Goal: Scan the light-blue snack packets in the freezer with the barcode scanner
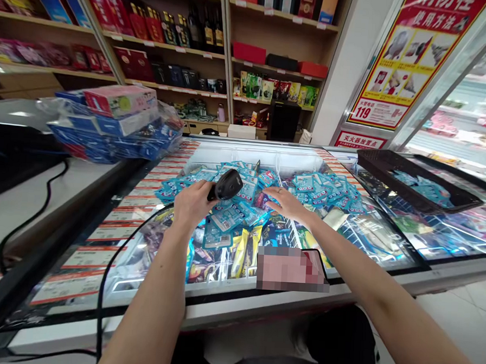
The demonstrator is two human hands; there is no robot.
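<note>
My left hand (193, 204) is wrapped round the handle of a black barcode scanner (230, 184), whose head points away to the right. The scanner's cable runs down past my left forearm. Below it, small light-blue packets (225, 219) lie heaped on the glass top of a chest freezer. My right hand (286, 203) reaches over the right part of this heap with its fingers stretched out and apart; I see nothing held in it. Whether its fingertips touch the packets, I cannot tell. Another pile of the same packets (324, 189) lies further right.
A phone (318, 267), partly pixelated, lies at the freezer's front edge (228, 306). To the right is a dark tray (454, 201) with more blue packets. Plastic-wrapped blue boxes (119, 126) stand at the left. Stocked shelves (172, 45) line the back.
</note>
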